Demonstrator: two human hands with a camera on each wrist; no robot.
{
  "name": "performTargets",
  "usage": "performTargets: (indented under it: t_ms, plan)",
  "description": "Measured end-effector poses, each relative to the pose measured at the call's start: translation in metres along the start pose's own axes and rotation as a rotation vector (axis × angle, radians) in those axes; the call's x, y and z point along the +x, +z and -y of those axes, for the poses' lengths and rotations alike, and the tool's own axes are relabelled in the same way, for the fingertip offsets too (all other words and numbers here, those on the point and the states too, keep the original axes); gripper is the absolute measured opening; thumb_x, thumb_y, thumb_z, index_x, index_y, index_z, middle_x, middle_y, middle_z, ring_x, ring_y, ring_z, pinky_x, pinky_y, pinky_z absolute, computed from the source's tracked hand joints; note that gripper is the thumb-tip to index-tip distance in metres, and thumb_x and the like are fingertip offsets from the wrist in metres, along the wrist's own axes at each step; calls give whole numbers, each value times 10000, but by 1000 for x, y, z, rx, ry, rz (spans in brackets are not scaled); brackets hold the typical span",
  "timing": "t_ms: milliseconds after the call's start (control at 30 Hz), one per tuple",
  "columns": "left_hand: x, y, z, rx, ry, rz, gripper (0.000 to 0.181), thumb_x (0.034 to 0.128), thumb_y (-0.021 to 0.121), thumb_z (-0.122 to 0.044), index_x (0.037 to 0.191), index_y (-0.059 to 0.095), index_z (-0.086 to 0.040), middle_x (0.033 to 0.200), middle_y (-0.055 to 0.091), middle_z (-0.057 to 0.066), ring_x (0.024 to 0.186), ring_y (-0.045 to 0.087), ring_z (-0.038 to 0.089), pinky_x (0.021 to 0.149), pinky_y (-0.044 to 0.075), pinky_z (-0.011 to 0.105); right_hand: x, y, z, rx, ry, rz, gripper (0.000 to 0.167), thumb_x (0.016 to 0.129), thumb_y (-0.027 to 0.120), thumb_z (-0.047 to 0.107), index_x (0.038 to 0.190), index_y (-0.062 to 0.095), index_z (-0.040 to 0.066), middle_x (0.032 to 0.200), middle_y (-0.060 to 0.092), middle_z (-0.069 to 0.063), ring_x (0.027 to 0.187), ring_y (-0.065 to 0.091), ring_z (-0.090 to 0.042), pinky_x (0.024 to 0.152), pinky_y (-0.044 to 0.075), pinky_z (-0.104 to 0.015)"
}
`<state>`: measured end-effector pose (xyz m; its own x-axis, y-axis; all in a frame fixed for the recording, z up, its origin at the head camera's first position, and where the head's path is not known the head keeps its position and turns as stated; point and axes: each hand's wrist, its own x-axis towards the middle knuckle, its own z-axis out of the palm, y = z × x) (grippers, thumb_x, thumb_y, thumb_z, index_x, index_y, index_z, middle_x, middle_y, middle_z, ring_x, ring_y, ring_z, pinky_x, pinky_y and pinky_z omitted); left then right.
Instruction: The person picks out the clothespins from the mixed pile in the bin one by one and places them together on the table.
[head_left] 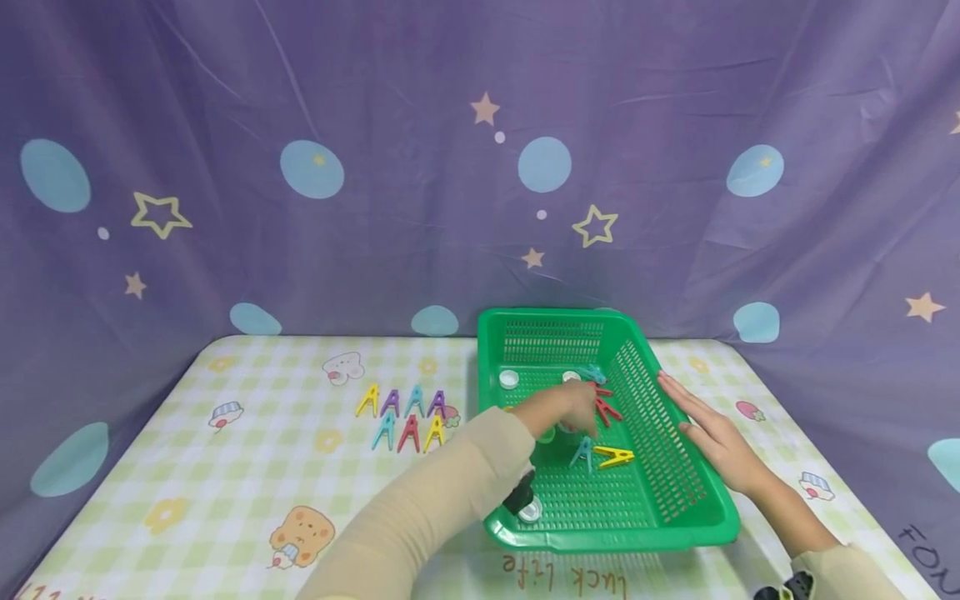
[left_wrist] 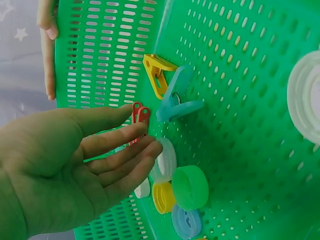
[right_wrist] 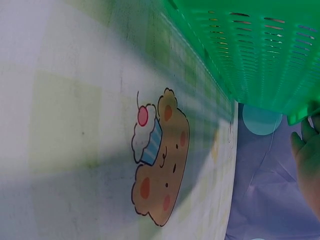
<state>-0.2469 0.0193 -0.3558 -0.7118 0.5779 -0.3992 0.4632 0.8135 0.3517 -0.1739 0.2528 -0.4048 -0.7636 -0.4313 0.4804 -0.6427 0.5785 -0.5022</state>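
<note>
1. Purple cloth (head_left: 420, 233), star-printed, hangs behind everything.
2. Checked tablecloth (head_left: 225, 454), pale green and white, spreads in front of it.
3. Green basket (head_left: 600, 540), perforated plastic, sits right of the tablecloth's middle.
4. Left hand (head_left: 576, 406) reaches down inside the basket, thumb and fingers loosely extended and holding nothing; the fingertips are close to the red clothespins, though I cannot tell whether they touch.
5. Right hand (head_left: 720, 442) rests on the basket's right rim, its fingers mostly straight and laid along the edge.
6. Seven clothespins (head_left: 408, 429) lie in two rows on the tablecloth, left of the basket: yellow, purple, blue, purple behind; blue, red, yellow in front.
7. Red clothespins (head_left: 608, 411) lie in the basket by its right wall; nearer the front, a blue clothespin (left_wrist: 185, 109) sits just beside a yellow clothespin (head_left: 617, 456).
8. Green cap (left_wrist: 191, 187), yellow cap (left_wrist: 164, 197) and blue cap (left_wrist: 186, 221) cluster on the basket floor; white caps (head_left: 508, 379) lie around it.
</note>
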Motion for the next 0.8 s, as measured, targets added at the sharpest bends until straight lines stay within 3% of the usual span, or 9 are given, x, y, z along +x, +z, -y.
performTargets:
  t_ms: [67,167,267,400,533,633,800]
  plan:
    - [-1,0,-2,89,13,-41,208,857,726,-260,745,659,-97,685,590,-39,582,485,64,548,428,167,0,0,0,-2,0,-2,533,930,420,-70,1457,352,-26,1557,302,-213,1469,209,16,1126,162,-12]
    - [-1,2,-5,129,4,-62,158,841,739,-246,804,710,-96,810,686,-35,584,531,55,539,431,142,0,0,0,-2,2,-4,533,931,421,-69,1457,354,-23,1558,302,-209,1468,211,18,1124,164,-11]
    - [0,4,-5,84,-42,-17,156,840,745,-214,894,707,-73,780,730,18,513,581,73,510,493,143,0,0,-1,0,1,-4,535,930,421,-69,1459,353,-21,1557,303,-210,1468,211,16,1125,164,-12]
    - [1,10,-5,74,-78,25,167,830,757,-195,888,649,-80,710,678,12,515,612,85,488,517,161,-1,1,-1,2,1,-2,533,929,420,-70,1457,352,-28,1556,303,-214,1468,210,19,1124,165,-11]
    - [2,16,-7,95,-83,27,299,820,771,-224,1049,634,-91,1041,665,40,625,690,102,504,532,162,-1,1,-1,-2,2,-1,528,931,419,-69,1453,353,-36,1555,304,-214,1467,209,22,1123,164,-10]
    - [3,20,-10,147,-86,28,432,821,767,-301,1180,606,-124,1287,567,44,662,696,91,499,523,152,-1,1,-1,2,7,2,530,934,417,-64,1458,350,-26,1559,302,-207,1468,206,22,1126,162,-12]
    - [3,22,-14,208,-92,32,533,823,753,-366,1280,559,-171,1422,471,24,652,666,69,489,503,146,-1,0,-1,-3,8,3,534,938,413,-57,1466,344,-12,1559,300,-208,1469,201,22,1126,158,-12]
